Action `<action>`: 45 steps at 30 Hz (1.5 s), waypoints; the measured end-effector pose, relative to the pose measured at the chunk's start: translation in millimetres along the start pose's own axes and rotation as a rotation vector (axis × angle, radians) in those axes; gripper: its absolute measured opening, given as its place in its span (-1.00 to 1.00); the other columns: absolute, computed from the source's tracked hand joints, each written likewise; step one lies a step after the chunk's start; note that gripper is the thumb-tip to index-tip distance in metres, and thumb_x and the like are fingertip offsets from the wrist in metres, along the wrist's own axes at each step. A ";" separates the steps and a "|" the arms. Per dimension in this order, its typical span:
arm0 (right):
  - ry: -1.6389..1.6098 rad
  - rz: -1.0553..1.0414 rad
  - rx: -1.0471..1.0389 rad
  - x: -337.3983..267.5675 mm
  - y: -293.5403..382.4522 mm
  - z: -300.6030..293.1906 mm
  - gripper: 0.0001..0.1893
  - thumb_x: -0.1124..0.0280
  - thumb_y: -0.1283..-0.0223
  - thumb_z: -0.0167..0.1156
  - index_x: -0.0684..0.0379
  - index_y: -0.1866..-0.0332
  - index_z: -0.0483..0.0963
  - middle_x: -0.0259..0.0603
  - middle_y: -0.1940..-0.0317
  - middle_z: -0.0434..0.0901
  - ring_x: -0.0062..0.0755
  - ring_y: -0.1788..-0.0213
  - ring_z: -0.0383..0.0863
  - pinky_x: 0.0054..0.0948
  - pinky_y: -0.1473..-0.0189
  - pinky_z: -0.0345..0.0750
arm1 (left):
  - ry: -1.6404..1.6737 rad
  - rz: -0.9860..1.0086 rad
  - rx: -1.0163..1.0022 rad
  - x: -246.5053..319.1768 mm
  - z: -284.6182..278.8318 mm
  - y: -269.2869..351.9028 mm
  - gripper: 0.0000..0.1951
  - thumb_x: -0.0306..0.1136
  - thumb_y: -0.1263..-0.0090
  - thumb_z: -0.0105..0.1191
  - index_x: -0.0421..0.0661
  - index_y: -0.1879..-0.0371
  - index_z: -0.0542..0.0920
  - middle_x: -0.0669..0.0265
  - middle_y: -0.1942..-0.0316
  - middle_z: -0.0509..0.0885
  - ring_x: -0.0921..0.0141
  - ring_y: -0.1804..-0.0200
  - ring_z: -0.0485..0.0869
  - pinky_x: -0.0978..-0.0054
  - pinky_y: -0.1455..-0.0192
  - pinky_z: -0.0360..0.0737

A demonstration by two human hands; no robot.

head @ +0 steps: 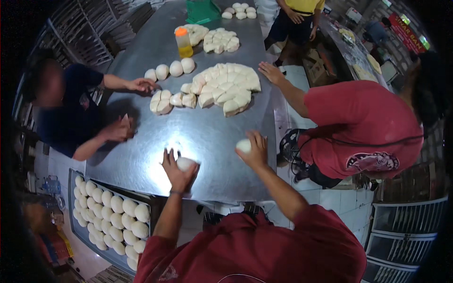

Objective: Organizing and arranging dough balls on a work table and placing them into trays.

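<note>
On the metal table (216,177), my left hand (179,171) cups a ball of dough (184,163) near the front edge. Farther right, my right hand (255,150) curls around another dough ball (244,145). Beyond both hands lies a large slab of dough cut into many pieces (230,85). Left of it are smaller cut dough pieces (162,102), with a row of round dough balls (176,68) behind them. A tray (75,226) at the lower left holds rows of dough balls (116,218).
A co-worker in dark blue (70,109) reaches over the table's left side. Another in red (361,123) rests a hand at its right edge. An orange-capped squeeze bottle (184,44), more cut dough (221,40) and a green container (201,11) stand farther back.
</note>
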State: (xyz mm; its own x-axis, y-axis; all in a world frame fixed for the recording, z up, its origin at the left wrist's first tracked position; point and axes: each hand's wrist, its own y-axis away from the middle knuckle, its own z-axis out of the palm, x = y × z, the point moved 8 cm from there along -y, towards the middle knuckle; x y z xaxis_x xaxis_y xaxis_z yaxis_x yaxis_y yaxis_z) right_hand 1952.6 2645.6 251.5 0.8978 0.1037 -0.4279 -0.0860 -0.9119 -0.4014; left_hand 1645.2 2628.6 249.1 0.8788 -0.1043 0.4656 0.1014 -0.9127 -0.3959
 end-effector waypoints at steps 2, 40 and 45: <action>-0.223 0.074 0.031 -18.1 1.7 22.6 -0.33 0.14 0.20 0.46 0.12 -0.11 0.44 -0.09 -0.15 0.36 0.01 -0.24 0.33 -0.02 -0.29 0.25 | 0.157 -0.107 0.041 16.8 14.6 8.4 -0.18 -0.03 0.03 0.37 -0.26 -0.19 0.38 -0.04 -0.14 0.45 -0.02 -0.22 0.35 0.13 -0.31 0.26; -0.731 -0.878 -0.312 -358.4 50.6 -11.8 -0.47 0.08 -0.43 -0.07 0.37 -0.20 0.34 0.02 -0.17 0.40 -0.10 -0.13 0.46 -0.19 -0.27 0.31 | 2.018 -0.701 0.256 -20.1 -88.3 129.7 -0.48 -0.04 -0.44 -0.05 -0.08 -0.27 0.35 0.16 -0.10 0.53 0.23 -0.08 0.59 0.17 -0.10 0.57; -1.485 -0.780 -0.157 -456.4 96.0 -50.0 -0.49 0.07 -0.44 -0.12 0.37 -0.16 0.32 0.05 -0.10 0.46 -0.17 -0.15 0.44 -0.26 -0.30 0.23 | 2.247 -0.254 0.910 -114.0 -221.6 195.2 -0.36 0.16 -0.36 -0.11 -0.07 -0.26 0.36 0.14 -0.15 0.53 0.11 -0.12 0.57 0.02 -0.12 0.56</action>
State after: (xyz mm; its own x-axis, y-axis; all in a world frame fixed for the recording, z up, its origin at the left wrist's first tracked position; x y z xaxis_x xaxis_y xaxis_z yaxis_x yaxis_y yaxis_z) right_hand 1556.2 2490.9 448.8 -0.4610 0.6921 -0.5554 0.2740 -0.4843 -0.8309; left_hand 1461.5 2374.8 294.2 -0.7092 -0.7012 0.0726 0.7009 -0.7124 -0.0349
